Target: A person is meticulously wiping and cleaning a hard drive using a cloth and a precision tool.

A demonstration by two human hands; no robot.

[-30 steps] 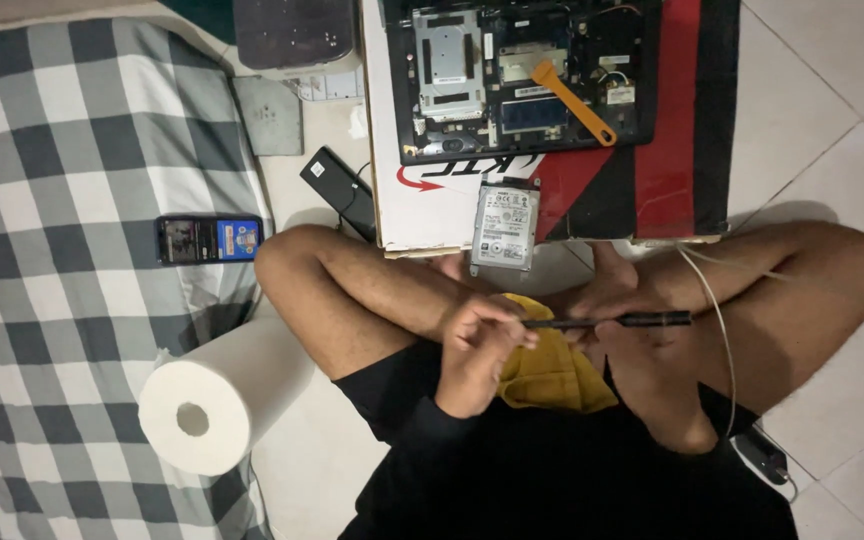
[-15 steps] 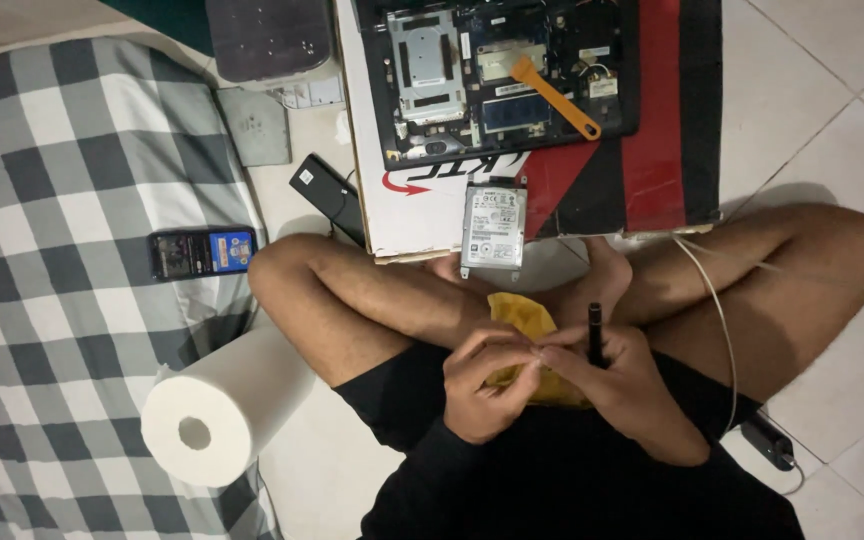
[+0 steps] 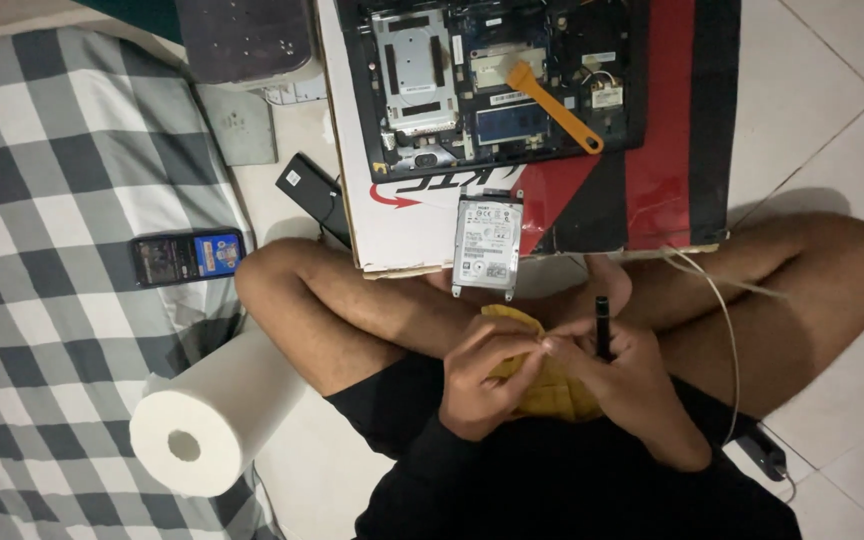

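I sit cross-legged on the floor. My right hand (image 3: 624, 378) grips a slim black screwdriver (image 3: 602, 325), held upright with its tip toward the laptop. My left hand (image 3: 484, 372) has its fingers pinched together against the right hand's fingers, over a yellow cloth (image 3: 542, 385) in my lap; whether it holds something small I cannot tell. A silver hard drive (image 3: 487, 245) lies just beyond my hands on the edge of a red, black and white box (image 3: 672, 130). On the box rests an opened laptop base (image 3: 497, 85) with an orange pry tool (image 3: 555, 105) lying across it.
A paper towel roll (image 3: 214, 418) lies by my left knee. A phone (image 3: 188, 257) rests on the checked grey and white bedding (image 3: 62, 200). A small black box (image 3: 314, 190) and a grey panel (image 3: 237, 125) lie on the tiles. A thin cable (image 3: 722, 320) runs over my right leg.
The screwdriver turned from lying sideways between both hands to standing upright in my right hand. My left hand let go of it and drew in to the right hand's fingers.
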